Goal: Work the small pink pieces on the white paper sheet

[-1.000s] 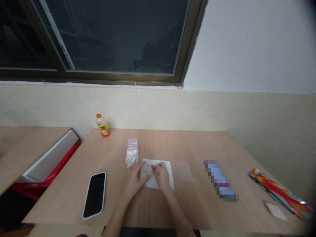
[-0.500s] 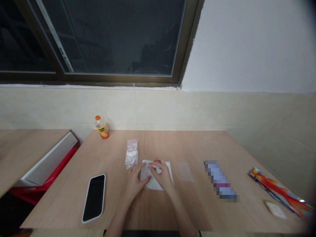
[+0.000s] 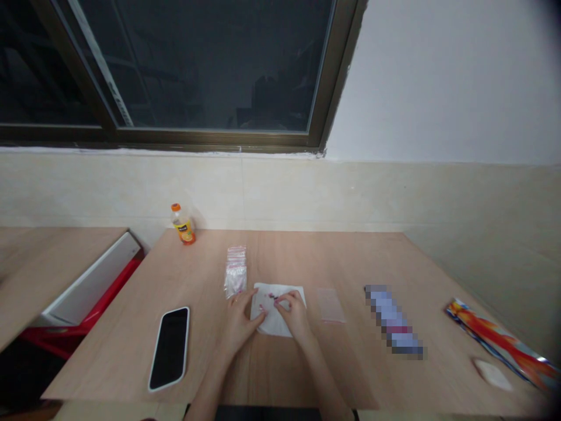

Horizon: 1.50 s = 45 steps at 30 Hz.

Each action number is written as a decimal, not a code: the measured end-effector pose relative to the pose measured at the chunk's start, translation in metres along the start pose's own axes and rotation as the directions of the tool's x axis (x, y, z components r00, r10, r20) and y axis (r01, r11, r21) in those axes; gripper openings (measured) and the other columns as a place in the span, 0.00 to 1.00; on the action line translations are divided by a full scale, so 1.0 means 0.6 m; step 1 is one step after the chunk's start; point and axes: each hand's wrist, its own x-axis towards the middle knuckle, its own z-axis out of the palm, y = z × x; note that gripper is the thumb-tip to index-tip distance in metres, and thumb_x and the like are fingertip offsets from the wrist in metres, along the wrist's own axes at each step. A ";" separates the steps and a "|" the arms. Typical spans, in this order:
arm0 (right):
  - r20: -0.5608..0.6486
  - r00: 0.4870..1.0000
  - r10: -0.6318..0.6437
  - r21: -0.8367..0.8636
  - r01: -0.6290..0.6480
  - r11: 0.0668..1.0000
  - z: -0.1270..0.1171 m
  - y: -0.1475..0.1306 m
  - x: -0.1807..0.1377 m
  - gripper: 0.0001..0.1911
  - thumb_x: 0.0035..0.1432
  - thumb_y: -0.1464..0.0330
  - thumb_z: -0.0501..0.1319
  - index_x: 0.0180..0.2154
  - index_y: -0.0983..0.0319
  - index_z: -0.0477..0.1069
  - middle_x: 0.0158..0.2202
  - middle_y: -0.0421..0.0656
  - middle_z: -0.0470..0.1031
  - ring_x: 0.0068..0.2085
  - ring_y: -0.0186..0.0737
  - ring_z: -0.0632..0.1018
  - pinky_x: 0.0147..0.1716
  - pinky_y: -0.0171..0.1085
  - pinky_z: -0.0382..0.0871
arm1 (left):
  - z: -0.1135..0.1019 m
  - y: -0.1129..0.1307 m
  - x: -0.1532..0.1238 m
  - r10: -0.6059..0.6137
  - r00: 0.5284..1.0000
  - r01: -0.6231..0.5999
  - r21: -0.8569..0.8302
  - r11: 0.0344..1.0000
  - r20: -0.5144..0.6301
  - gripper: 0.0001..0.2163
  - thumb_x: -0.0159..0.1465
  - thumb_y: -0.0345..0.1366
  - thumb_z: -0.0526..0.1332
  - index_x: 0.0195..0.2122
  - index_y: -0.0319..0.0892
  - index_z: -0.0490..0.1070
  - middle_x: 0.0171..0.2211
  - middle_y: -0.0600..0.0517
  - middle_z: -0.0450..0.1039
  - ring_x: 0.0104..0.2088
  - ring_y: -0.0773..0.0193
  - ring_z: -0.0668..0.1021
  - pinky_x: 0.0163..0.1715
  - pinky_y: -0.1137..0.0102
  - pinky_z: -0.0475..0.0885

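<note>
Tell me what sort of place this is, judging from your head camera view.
Probably an indoor desk workspace, perhaps a small office: a light wooden desk, a black smartphone in a white case lying on it, and a dark-framed window in the cream wall behind.

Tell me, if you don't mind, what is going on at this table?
A person is working with both bare hands on a white sheet lying on a wooden table. The left hand rests on the sheet's left side, while the right hand pinches at something small near its middle, too small to make out. Small clear bags lie just beyond the left hand, and a phone lies further left.
</note>
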 end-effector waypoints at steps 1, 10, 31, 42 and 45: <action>0.007 1.000 0.002 -0.013 -0.001 1.000 0.003 0.002 -0.001 0.04 0.49 0.67 0.62 0.27 0.58 0.76 0.33 0.42 0.69 0.35 0.41 0.74 0.36 0.38 0.69 | -0.001 0.000 0.000 -0.003 1.000 0.003 0.001 1.000 0.003 0.22 0.55 0.40 0.65 0.51 0.44 0.67 0.49 0.46 0.73 0.50 0.53 0.73 0.53 0.52 0.64; -0.021 1.000 -0.016 0.018 0.016 1.000 0.016 0.000 -0.002 0.08 0.53 0.66 0.58 0.29 0.58 0.77 0.33 0.43 0.69 0.35 0.42 0.74 0.35 0.37 0.69 | -0.006 -0.002 0.002 -0.013 1.000 0.013 -0.007 1.000 0.024 0.23 0.54 0.39 0.65 0.51 0.45 0.67 0.49 0.46 0.74 0.50 0.53 0.74 0.52 0.53 0.64; -0.058 0.993 -0.100 0.242 0.111 0.964 -0.020 -0.072 0.042 0.11 0.54 0.62 0.60 0.31 0.60 0.78 0.33 0.44 0.72 0.30 0.36 0.72 0.30 0.34 0.68 | -0.006 0.005 0.006 -0.018 1.000 0.019 -0.007 1.000 0.024 0.23 0.54 0.40 0.66 0.51 0.44 0.68 0.49 0.45 0.74 0.49 0.51 0.74 0.52 0.53 0.64; -0.118 0.990 0.077 0.238 -0.048 0.970 0.006 0.025 0.057 0.09 0.45 0.67 0.60 0.28 0.61 0.77 0.29 0.47 0.79 0.32 0.45 0.78 0.36 0.44 0.71 | -0.007 0.003 0.005 -0.029 0.999 0.030 -0.022 0.999 0.030 0.23 0.53 0.39 0.66 0.51 0.45 0.68 0.49 0.46 0.73 0.50 0.51 0.74 0.53 0.51 0.63; -0.134 0.984 0.120 0.280 -0.079 0.957 0.013 0.024 0.054 0.11 0.47 0.63 0.59 0.26 0.62 0.77 0.25 0.46 0.79 0.27 0.43 0.77 0.29 0.41 0.71 | -0.007 0.000 0.005 -0.021 0.999 0.022 -0.017 1.000 0.025 0.23 0.53 0.39 0.66 0.51 0.45 0.68 0.49 0.46 0.73 0.50 0.51 0.74 0.53 0.52 0.63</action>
